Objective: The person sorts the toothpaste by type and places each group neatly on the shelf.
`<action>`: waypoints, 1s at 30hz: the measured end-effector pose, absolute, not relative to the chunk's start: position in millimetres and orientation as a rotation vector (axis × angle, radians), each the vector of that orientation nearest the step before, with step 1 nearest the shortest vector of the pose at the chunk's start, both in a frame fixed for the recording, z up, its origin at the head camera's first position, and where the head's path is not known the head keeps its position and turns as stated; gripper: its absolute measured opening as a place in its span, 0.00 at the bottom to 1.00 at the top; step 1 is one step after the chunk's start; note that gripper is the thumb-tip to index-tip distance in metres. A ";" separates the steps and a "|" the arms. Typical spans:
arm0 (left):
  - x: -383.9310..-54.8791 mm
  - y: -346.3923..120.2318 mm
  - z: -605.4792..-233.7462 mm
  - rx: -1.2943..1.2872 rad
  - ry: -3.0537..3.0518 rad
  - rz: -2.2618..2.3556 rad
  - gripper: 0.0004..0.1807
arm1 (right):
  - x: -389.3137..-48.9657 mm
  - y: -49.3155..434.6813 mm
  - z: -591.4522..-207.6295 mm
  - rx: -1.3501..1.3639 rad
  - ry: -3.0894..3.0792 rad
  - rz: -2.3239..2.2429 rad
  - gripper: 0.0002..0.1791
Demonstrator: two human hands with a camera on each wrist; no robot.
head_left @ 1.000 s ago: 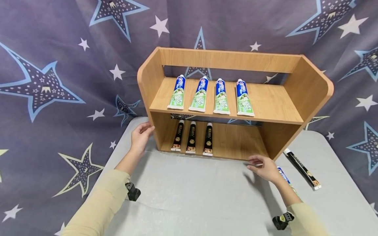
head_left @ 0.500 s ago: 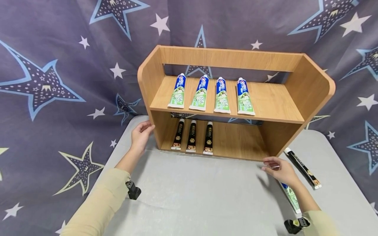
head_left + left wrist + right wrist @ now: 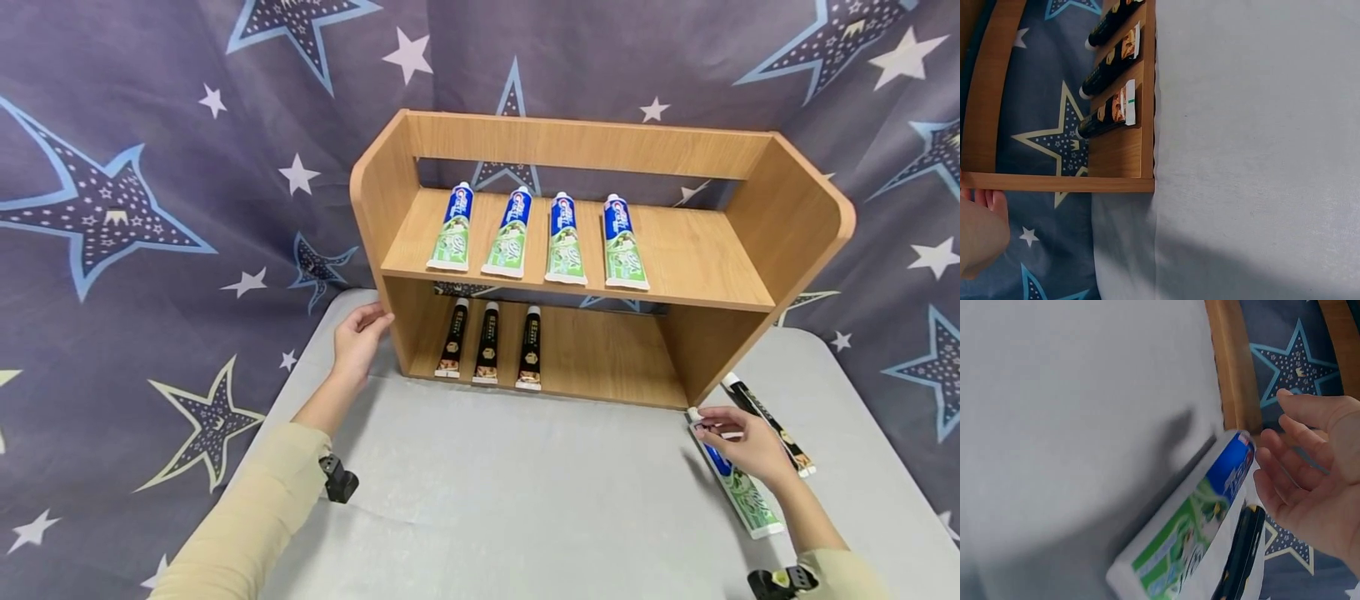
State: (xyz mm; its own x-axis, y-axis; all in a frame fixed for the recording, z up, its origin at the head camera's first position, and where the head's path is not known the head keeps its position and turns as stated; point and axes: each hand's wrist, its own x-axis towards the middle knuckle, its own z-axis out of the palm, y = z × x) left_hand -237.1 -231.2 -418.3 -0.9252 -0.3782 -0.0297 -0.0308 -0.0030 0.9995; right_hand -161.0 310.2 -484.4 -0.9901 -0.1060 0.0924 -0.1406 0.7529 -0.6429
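Observation:
My left hand touches the outer left side of a two-tier wooden shelf with its fingertips. In the left wrist view that hand is partly cut off beside the side panel. My right hand hovers over a blue-and-green toothpaste tube lying on the table right of the shelf. The right wrist view shows the right hand's fingers loosely bent around nothing, near the cap end of the tube. A black toothpaste tube lies just beyond, partly hidden by the right hand.
Several blue-and-green tubes lie in a row on the upper tier. Three black tubes lie on the lower tier, toward its left. A grey cloth covers the table, and a star-patterned curtain hangs behind.
My right hand has moved right from the shelf's lower front edge to above the blue-and-green tube on the table. The left hand has stayed at the shelf's side.

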 end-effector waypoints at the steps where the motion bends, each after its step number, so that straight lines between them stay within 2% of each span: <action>1: -236.9 -231.3 -418.3 0.428 -2.025 -2.018 0.17 | -159.4 312.3 -485.0 0.191 -2.904 1.065 0.18; 11: -236.7 -231.4 -418.0 0.427 -2.024 -2.025 0.17 | -150.4 332.3 -494.7 0.092 -2.973 1.094 0.20; 19: -238.7 -231.0 -419.6 0.413 -2.031 -2.043 0.18 | -147.5 346.2 -505.1 -0.007 -3.032 1.239 0.25; 30: -236.9 -232.5 -419.6 0.427 -2.052 -2.015 0.19 | -150.1 344.9 -507.9 -0.160 -3.119 1.178 0.28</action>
State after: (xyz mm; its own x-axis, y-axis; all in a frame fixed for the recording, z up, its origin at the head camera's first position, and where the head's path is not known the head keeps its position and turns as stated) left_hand -236.9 -232.5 -419.6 -0.9303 -0.3650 -0.0373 -0.0439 0.0100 0.9990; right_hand -150.1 344.9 -507.9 -0.9763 0.0200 -0.2155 0.1575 0.7485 -0.6441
